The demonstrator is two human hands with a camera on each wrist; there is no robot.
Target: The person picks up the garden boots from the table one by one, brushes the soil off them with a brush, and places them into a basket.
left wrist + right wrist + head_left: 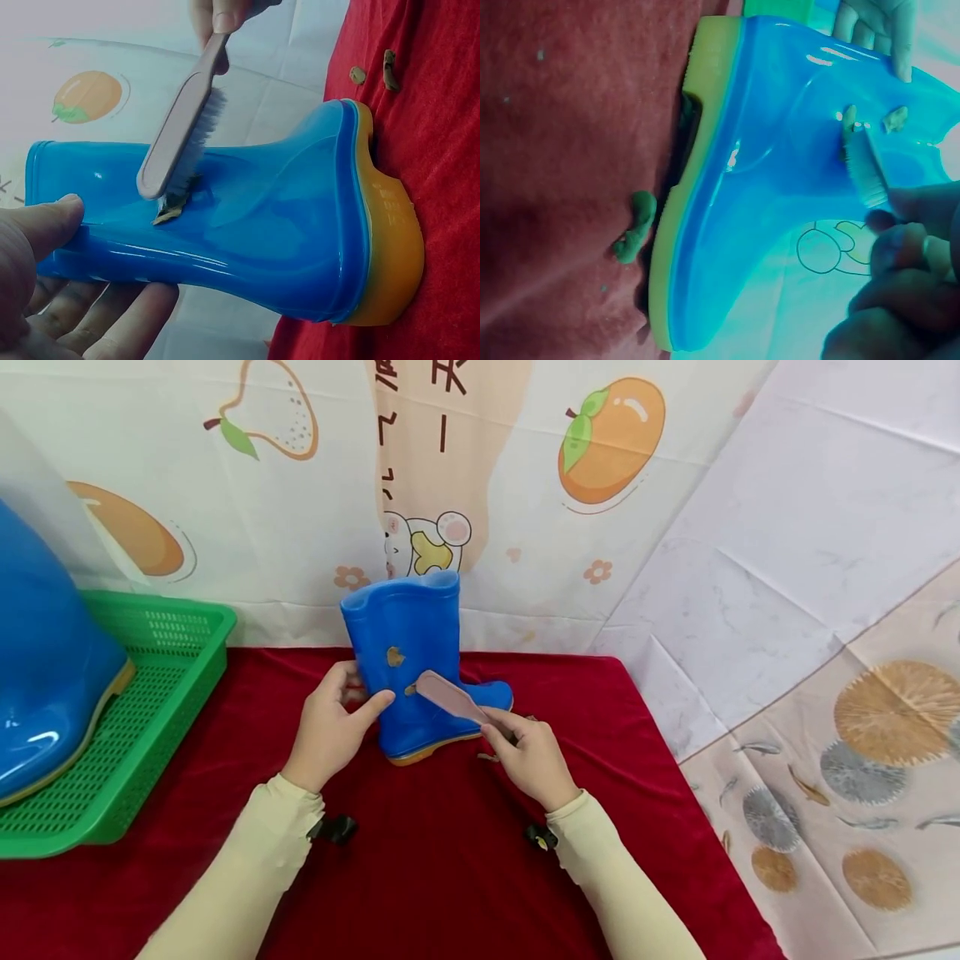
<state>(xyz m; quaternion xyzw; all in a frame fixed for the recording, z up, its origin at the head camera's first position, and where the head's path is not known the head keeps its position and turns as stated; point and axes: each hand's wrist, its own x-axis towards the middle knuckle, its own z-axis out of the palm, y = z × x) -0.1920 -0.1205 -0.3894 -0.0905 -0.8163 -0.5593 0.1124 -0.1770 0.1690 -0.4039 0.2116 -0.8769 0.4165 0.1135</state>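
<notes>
A blue rain boot (408, 618) with a yellow-orange sole stands on the red cloth, toe to the right. My left hand (330, 727) holds its shaft from the left, thumb on the near face and fingers around the back edge. In my right hand (532, 758) is a pinkish scrub brush (450, 697), gripped by the handle. Its white bristles (201, 139) touch the shaft at a brownish mud smear (171, 211) in the left wrist view. Another brown patch (895, 118) sticks to the shaft in the right wrist view, nearer the boot's top.
At the left, a green plastic basket (168, 647) holds another blue boot (37, 693). Brown clumps (389, 71) lie on the red cloth (405, 868) beside the sole. A fruit-printed curtain (300, 543) hangs close behind the boot.
</notes>
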